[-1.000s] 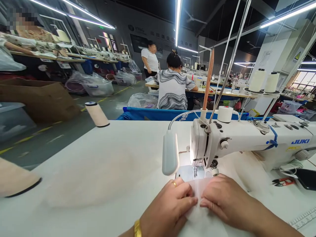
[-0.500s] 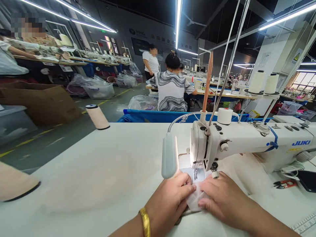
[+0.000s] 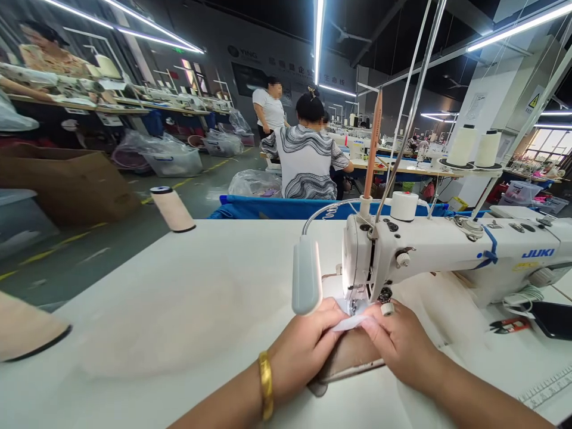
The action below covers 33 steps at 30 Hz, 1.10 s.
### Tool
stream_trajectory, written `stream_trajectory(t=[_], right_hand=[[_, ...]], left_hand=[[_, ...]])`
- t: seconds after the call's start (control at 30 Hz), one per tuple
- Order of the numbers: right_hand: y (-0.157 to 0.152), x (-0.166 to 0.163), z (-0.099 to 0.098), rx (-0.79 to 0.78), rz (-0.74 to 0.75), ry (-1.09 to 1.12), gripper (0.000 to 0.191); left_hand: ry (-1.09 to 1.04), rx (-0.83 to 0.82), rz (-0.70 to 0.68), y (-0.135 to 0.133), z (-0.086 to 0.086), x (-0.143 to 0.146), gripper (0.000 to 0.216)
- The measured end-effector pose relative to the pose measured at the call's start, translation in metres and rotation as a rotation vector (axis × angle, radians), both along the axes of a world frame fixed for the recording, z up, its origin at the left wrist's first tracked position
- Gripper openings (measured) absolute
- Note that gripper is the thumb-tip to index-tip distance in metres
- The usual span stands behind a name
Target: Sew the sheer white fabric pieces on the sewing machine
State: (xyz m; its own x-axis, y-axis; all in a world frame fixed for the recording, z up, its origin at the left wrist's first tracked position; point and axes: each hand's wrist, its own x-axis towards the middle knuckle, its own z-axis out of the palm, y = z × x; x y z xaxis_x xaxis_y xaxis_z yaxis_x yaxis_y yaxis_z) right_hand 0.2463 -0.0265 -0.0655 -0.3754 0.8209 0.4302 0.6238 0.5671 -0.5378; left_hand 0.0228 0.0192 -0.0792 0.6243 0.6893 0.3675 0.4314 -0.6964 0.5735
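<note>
Now, nearest the camera: left hand (image 3: 304,348), gold bangle (image 3: 266,384) on the wrist, fingers pressed together and pinching the near-left edge of a small white cloth (image 3: 351,322). Right hand (image 3: 397,342) pinches the cloth's right edge, fingertips curled. Cloth is thin, flat and soft, and lies just under the presser foot (image 3: 354,306) of the sewing machine (image 3: 447,253). A tan, stiffer piece (image 3: 353,354) lies beneath both hands on the white counter (image 3: 179,310).

Step, as judged: positioning the cloth edge at the needle, seam not visibly begun. Next move calls for keeping the edge straight and taut between both hands, with the fingertips clear of the needle, which sits very near them.

Beside the foot: a grey, rounded plastic lamp (image 3: 306,274) on a metal gooseneck. Machine body is glossy white enamel; a white spool (image 3: 404,205) sits on top. Red-handled snips (image 3: 507,325) lie right, beside a dark flat object, unclear. A cream thread cone (image 3: 172,208) stands at the far left edge of the counter.

Beyond: blue bin edge (image 3: 286,207), a seated person in a striped top (image 3: 306,161), another standing (image 3: 270,110), and bagged goods on the floor.
</note>
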Motion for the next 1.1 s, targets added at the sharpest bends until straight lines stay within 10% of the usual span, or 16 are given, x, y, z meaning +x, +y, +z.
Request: stream_trajectory(t=[0.33,0.7,1.1], right_hand=[[-0.015,0.012,0.006,0.045,0.207,-0.393,0.024],[-0.013,0.008,0.006,-0.027,0.109,-0.496,0.025],[-0.014,0.009,0.000,0.055,0.123,-0.500,0.017]], left_hand=[[0.015,0.369,-0.156,-0.027,0.006,-0.004,0.031],[0.017,0.475,-0.066,-0.015,-0.018,-0.005,0.030],[0.030,0.498,-0.181,-0.019,0.007,-0.004,0.027]])
